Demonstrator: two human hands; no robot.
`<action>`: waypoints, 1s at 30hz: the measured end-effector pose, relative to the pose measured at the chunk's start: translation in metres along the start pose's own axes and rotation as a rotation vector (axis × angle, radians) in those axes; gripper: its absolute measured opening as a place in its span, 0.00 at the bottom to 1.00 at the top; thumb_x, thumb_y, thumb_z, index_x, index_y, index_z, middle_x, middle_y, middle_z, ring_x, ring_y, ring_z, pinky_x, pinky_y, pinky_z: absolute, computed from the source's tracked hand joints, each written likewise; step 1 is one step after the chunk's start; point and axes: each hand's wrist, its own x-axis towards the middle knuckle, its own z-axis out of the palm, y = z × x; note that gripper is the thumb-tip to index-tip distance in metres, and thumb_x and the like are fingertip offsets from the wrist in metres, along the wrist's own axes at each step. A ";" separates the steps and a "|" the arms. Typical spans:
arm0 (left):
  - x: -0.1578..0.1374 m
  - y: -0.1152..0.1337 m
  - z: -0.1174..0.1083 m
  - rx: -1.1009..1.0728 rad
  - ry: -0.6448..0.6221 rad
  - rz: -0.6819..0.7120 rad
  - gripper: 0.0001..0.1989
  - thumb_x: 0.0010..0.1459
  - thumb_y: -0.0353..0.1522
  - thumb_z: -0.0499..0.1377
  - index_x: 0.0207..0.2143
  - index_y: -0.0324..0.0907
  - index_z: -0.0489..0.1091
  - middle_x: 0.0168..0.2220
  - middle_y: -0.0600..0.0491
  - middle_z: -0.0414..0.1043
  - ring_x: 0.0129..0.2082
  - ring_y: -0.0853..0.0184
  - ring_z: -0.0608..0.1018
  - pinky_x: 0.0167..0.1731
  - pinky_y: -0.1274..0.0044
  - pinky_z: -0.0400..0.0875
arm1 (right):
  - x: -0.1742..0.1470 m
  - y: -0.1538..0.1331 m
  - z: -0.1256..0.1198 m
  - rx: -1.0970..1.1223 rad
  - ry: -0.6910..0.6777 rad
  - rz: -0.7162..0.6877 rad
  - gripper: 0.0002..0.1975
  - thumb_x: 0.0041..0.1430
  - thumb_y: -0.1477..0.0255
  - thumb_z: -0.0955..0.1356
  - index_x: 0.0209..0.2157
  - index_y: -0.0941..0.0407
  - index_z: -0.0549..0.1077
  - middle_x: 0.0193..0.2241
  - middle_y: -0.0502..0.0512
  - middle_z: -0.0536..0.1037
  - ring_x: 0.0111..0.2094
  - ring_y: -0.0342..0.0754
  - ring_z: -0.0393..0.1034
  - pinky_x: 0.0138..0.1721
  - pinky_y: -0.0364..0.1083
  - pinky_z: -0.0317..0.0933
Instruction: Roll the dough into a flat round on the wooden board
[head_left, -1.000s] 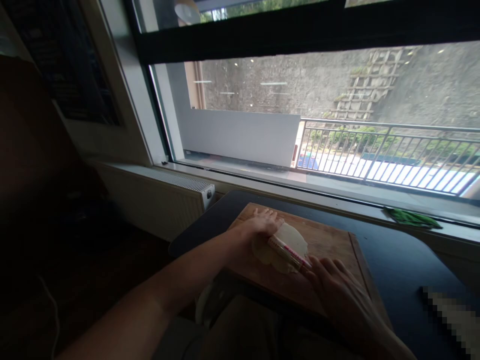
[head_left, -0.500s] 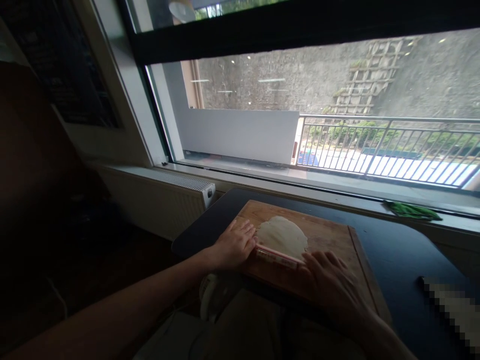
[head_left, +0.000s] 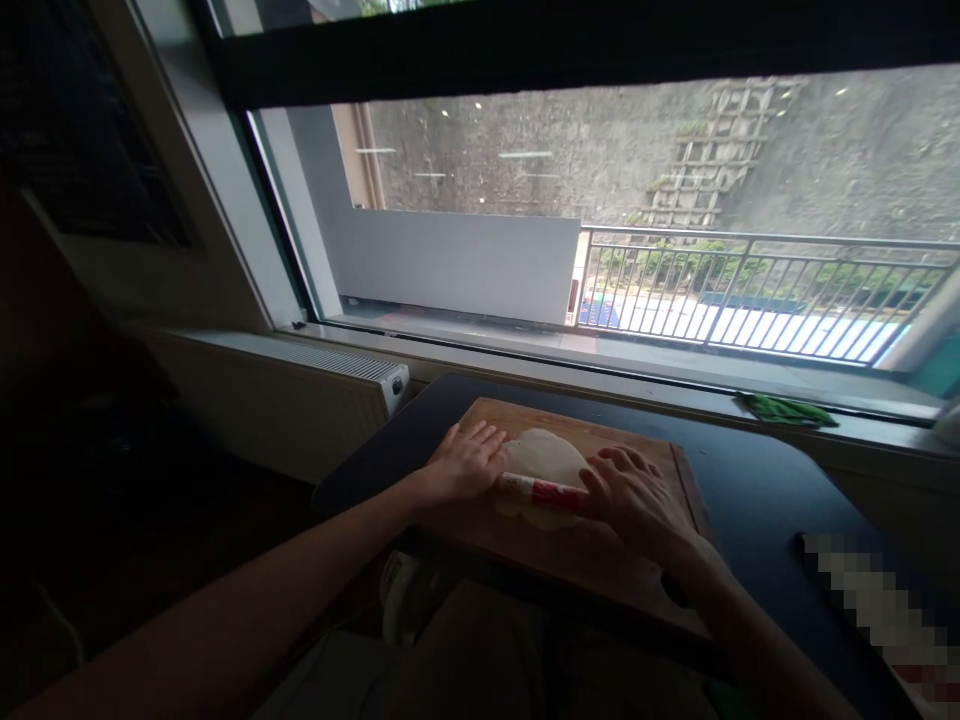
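A flat round sheet of dough [head_left: 544, 456] lies on a wooden cutting board [head_left: 491, 410]. Across it runs a rolling pin [head_left: 556, 495] with a red-and-white printed surface; dough shows on both its far and near sides. My left hand [head_left: 469, 460] rests over the pin's left end, its fingers stretched forward. Over the right end lies my right hand [head_left: 630, 495], fingers apart and slightly bent, not wrapped round it. Both ends of the pin are hidden under the hands.
The board sits on a dark table [head_left: 765, 500] by a window. A green cloth [head_left: 787, 410] is on the sill, and a radiator [head_left: 315, 380] stands at the left. A partly blurred-out object [head_left: 870, 610] lies at the table's right.
The rolling pin has moved from the dough's near edge forward onto it, both hands going along, and its red print now faces up. The view has shifted slightly.
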 end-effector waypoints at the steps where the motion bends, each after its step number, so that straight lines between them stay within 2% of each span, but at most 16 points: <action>1: -0.011 0.002 0.000 0.019 0.035 0.023 0.28 0.64 0.45 0.34 0.60 0.43 0.55 0.62 0.49 0.52 0.63 0.60 0.51 0.59 0.58 0.39 | -0.011 -0.006 0.000 0.007 0.021 0.021 0.20 0.65 0.60 0.53 0.46 0.53 0.69 0.49 0.57 0.69 0.54 0.53 0.57 0.51 0.53 0.51; 4: -0.040 0.008 -0.003 0.050 0.098 0.067 0.29 0.64 0.44 0.34 0.60 0.41 0.55 0.62 0.48 0.53 0.63 0.62 0.51 0.60 0.61 0.37 | -0.035 -0.019 -0.001 0.033 0.054 0.023 0.19 0.65 0.61 0.54 0.48 0.52 0.68 0.51 0.55 0.68 0.57 0.53 0.52 0.54 0.54 0.47; 7: -0.047 0.011 -0.003 0.049 0.102 0.080 0.29 0.64 0.44 0.35 0.60 0.41 0.56 0.61 0.48 0.55 0.63 0.63 0.51 0.60 0.64 0.38 | -0.035 -0.022 -0.002 0.033 0.054 0.019 0.19 0.65 0.62 0.54 0.46 0.51 0.70 0.50 0.54 0.69 0.57 0.53 0.52 0.54 0.54 0.46; 11: -0.021 0.006 0.000 0.022 0.068 -0.030 0.27 0.64 0.44 0.35 0.58 0.44 0.58 0.61 0.49 0.54 0.63 0.61 0.52 0.59 0.59 0.41 | 0.000 -0.011 -0.003 -0.026 0.066 0.052 0.20 0.66 0.62 0.52 0.42 0.51 0.71 0.45 0.56 0.72 0.54 0.52 0.56 0.52 0.54 0.48; 14: 0.004 0.000 0.001 -0.028 0.020 -0.105 0.28 0.63 0.45 0.35 0.59 0.44 0.57 0.62 0.49 0.52 0.63 0.58 0.51 0.57 0.55 0.45 | 0.026 0.000 -0.002 -0.039 0.041 0.019 0.17 0.60 0.57 0.60 0.42 0.51 0.71 0.44 0.56 0.73 0.50 0.54 0.58 0.48 0.54 0.51; 16: 0.011 -0.002 0.001 -0.042 0.026 -0.117 0.28 0.63 0.45 0.35 0.59 0.44 0.57 0.62 0.49 0.52 0.63 0.58 0.51 0.57 0.55 0.45 | 0.032 0.003 -0.001 -0.038 0.028 0.010 0.19 0.56 0.54 0.63 0.43 0.51 0.71 0.44 0.57 0.72 0.50 0.55 0.58 0.48 0.53 0.52; 18: 0.006 0.000 0.000 -0.033 0.060 -0.089 0.28 0.63 0.45 0.36 0.59 0.43 0.57 0.62 0.49 0.52 0.63 0.58 0.51 0.57 0.56 0.44 | 0.026 0.001 0.001 -0.037 0.032 0.038 0.20 0.60 0.55 0.59 0.45 0.52 0.70 0.47 0.58 0.71 0.53 0.55 0.56 0.50 0.54 0.51; 21: -0.018 0.007 -0.001 0.009 0.128 0.007 0.27 0.64 0.44 0.36 0.58 0.42 0.59 0.60 0.49 0.56 0.62 0.61 0.53 0.59 0.59 0.40 | 0.000 -0.011 0.003 -0.033 0.053 0.097 0.23 0.65 0.60 0.51 0.48 0.54 0.69 0.52 0.58 0.67 0.59 0.55 0.49 0.53 0.55 0.49; 24: -0.051 0.017 -0.003 0.038 0.180 0.069 0.27 0.65 0.42 0.36 0.57 0.41 0.60 0.58 0.49 0.61 0.61 0.63 0.55 0.61 0.63 0.37 | -0.035 -0.024 0.003 -0.020 0.049 0.086 0.23 0.65 0.61 0.52 0.52 0.57 0.66 0.56 0.57 0.64 0.62 0.54 0.44 0.57 0.54 0.46; 26: -0.068 0.022 -0.005 0.041 0.190 0.085 0.27 0.65 0.42 0.37 0.57 0.40 0.60 0.58 0.49 0.60 0.61 0.63 0.55 0.61 0.64 0.37 | -0.051 -0.029 0.002 -0.009 0.033 0.065 0.25 0.65 0.61 0.52 0.55 0.58 0.63 0.58 0.59 0.62 0.63 0.54 0.41 0.57 0.54 0.46; 28: -0.075 0.024 -0.004 0.042 0.186 0.090 0.27 0.64 0.43 0.38 0.58 0.40 0.59 0.60 0.48 0.58 0.62 0.62 0.55 0.61 0.65 0.38 | -0.056 -0.030 0.002 0.003 0.016 0.053 0.26 0.65 0.61 0.52 0.57 0.59 0.61 0.59 0.60 0.60 0.63 0.55 0.40 0.57 0.55 0.46; 30: -0.069 0.023 -0.003 0.045 0.179 0.079 0.27 0.64 0.43 0.38 0.58 0.40 0.59 0.60 0.48 0.57 0.62 0.62 0.55 0.61 0.64 0.39 | -0.046 -0.026 0.002 0.012 0.007 0.065 0.25 0.65 0.61 0.51 0.56 0.58 0.62 0.59 0.59 0.60 0.63 0.55 0.41 0.57 0.56 0.46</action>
